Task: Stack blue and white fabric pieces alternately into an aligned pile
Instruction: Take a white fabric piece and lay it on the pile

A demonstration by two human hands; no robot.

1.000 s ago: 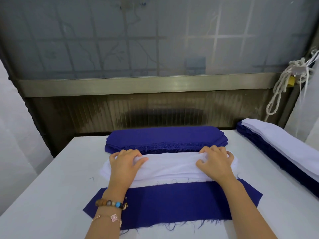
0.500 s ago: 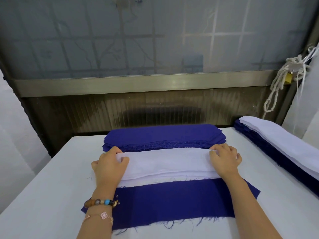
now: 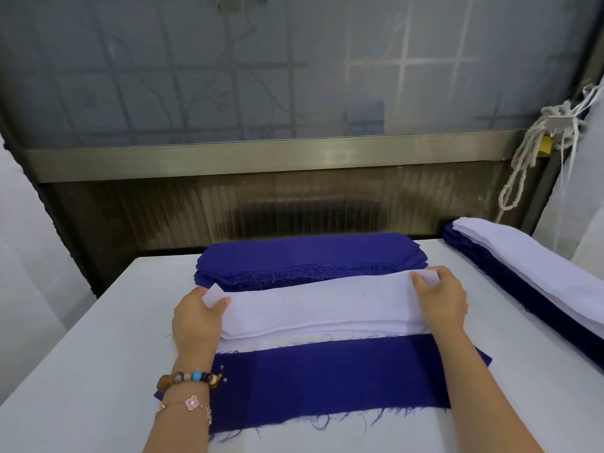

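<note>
A single blue fabric piece [image 3: 327, 380] lies flat on the white table near me. Behind it sits a pile of white fabric pieces [image 3: 320, 325], and behind that a pile of blue pieces [image 3: 307, 259]. My left hand [image 3: 196, 318] pinches the left end of the top white piece [image 3: 320, 299], whose corner is lifted off the pile. My right hand [image 3: 441, 299] pinches its right end, that corner raised too. The piece stretches between both hands just above the white pile.
Along the table's right edge lies a long stack with blue pieces [image 3: 529, 299] below and white pieces [image 3: 536, 266] on top. A dark panel and frosted window stand behind the table [image 3: 98, 354]. A knotted white rope [image 3: 529, 158] hangs at upper right.
Both hands slid outward from the middle of the white pile to its ends. They now pinch the top white piece's corners and have lifted them slightly.
</note>
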